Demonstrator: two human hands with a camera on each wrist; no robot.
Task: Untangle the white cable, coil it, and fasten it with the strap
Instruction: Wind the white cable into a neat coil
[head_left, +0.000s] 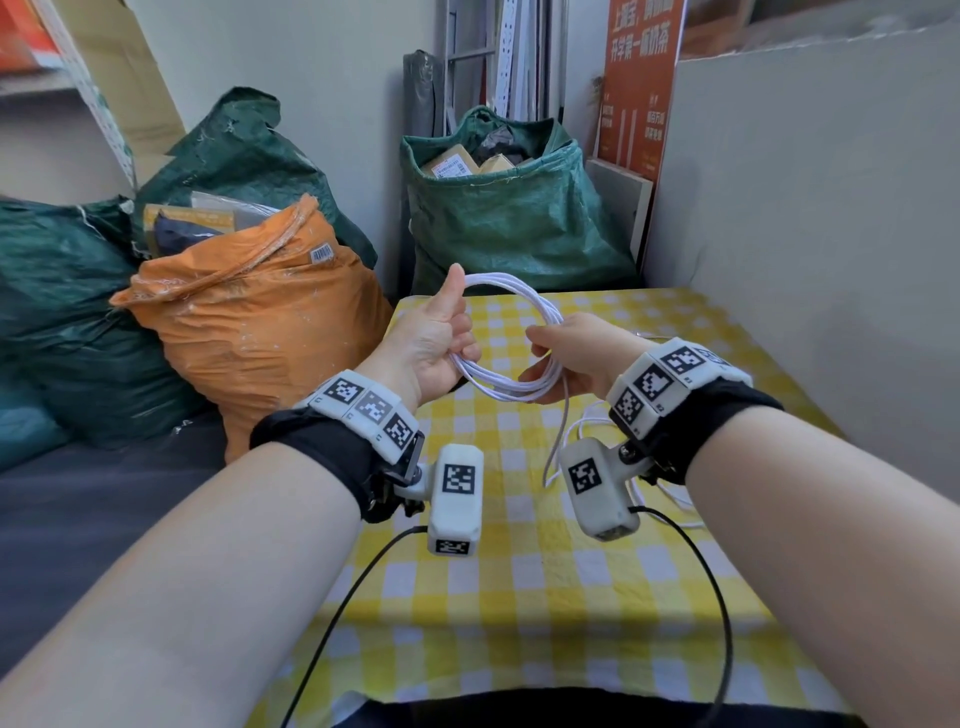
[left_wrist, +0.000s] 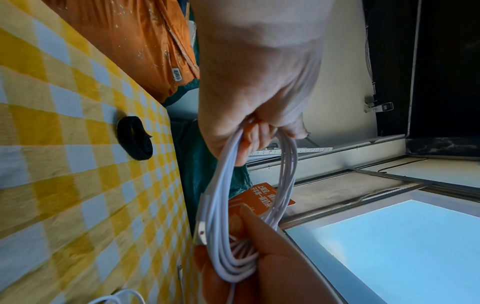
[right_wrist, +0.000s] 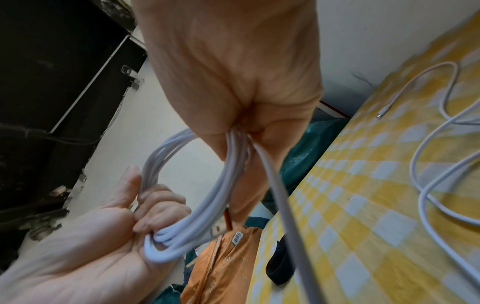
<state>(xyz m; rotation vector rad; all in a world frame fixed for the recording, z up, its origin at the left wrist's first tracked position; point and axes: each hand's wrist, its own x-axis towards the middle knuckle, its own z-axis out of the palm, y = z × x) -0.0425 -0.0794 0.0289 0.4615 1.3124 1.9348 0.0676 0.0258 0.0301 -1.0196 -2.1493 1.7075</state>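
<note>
White cable (head_left: 511, 332), black strap (left_wrist: 135, 140), yellow-checked tablecloth (head_left: 519, 597).

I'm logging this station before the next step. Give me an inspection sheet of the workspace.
Surface: yellow checked tablecloth.
Job's things: white cable partly coiled, held above the table; tail loose on the cloth; black strap lying unused.
Clutter: nothing seen.
Hands: left hand and right hand both grip the coil.
Cables: black camera leads.
Surroundings: orange sack, green bags, grey board.
</note>
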